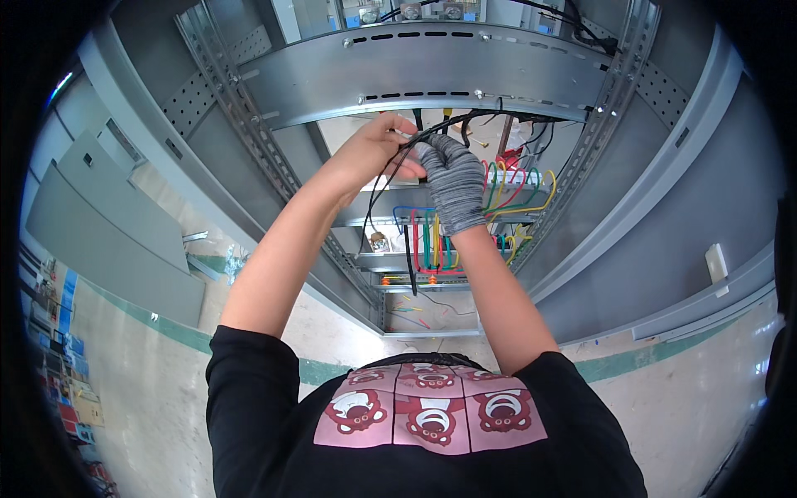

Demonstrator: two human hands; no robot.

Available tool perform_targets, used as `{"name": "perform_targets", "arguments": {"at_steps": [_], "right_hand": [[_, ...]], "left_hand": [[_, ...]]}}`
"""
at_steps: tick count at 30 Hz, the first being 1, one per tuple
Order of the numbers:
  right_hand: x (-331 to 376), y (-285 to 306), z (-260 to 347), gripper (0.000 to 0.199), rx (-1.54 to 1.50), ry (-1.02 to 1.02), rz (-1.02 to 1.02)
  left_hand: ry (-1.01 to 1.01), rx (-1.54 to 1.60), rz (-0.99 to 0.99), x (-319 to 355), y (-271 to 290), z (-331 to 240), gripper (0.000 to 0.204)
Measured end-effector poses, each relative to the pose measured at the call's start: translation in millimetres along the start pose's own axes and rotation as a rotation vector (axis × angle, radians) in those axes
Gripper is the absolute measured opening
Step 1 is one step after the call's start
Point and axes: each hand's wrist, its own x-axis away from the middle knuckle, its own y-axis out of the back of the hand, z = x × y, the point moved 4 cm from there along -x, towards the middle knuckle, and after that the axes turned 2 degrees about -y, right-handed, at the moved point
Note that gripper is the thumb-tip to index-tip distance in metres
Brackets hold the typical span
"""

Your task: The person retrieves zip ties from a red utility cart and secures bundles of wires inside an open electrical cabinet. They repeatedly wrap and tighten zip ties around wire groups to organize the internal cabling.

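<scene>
Inside an open metal cabinet, a bundle of thin black wires [442, 126] runs below a slotted crossbar and reaches both my hands. My bare left hand [374, 153] curls its fingers about the bundle, and loose black strands [370, 203] hang down beside it. Close against it on the right, my right hand [455, 184] wears a grey knitted glove and is closed on the same wires; its fingertips are partly hidden. Below and right of the glove, red, green, yellow and blue wires [427, 241] loop between lower rails.
The slotted metal crossbar [423, 70] spans the cabinet above my hands. Perforated uprights [241, 108] flank both sides. Lower down are a rail with orange parts [407, 282] and wire scraps [411, 314] on the cabinet's bottom. A grey panel [116, 241] stands to the left.
</scene>
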Motion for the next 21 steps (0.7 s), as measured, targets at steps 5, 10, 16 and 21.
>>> {"name": "perform_targets", "arguments": {"at_steps": [5, 10, 16, 21], "right_hand": [[1.2, -13.1, -16.2, 0.017, -0.764, -0.479, 0.056], [6.0, -18.7, -4.4, 0.014, -0.749, -0.626, 0.1], [-4.5, -29.2, -11.9, 0.014, -0.6, -0.426, 0.083], [-6.9, -37.7, -18.8, 0.011, -0.94, -0.602, 0.069]], "left_hand": [[-0.556, -0.865, -0.089, -2.8, 2.4, -12.1, 0.014], [-0.588, -1.563, -0.293, 23.2, -23.4, -36.8, 0.012], [-0.48, -1.635, -0.372, 22.8, -20.1, -34.5, 0.011], [-0.45, -1.577, -0.413, 38.4, -31.9, -37.4, 0.012]]}}
